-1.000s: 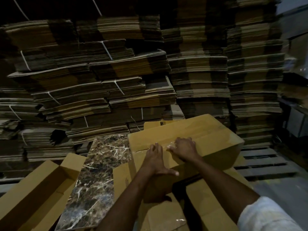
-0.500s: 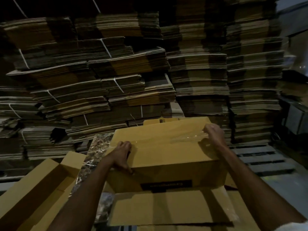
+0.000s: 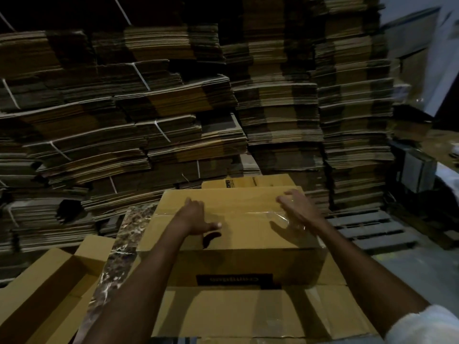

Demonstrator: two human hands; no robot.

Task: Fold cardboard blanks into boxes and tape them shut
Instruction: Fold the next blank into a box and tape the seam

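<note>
Two bare hands are on top of the cardboard box (image 3: 248,234) in the lower middle of the frame. The left hand (image 3: 196,217) is pressed flat with straight fingers near the top's left end, and the right hand (image 3: 296,212) is spread with loosely bent fingers over the clear tape (image 3: 263,214) toward the right end, grasping nothing. Bundled flat blanks (image 3: 154,108) fill the upper frame, and an open box (image 3: 49,289) sits at lower left beside a marbled slab (image 3: 129,234).
</note>
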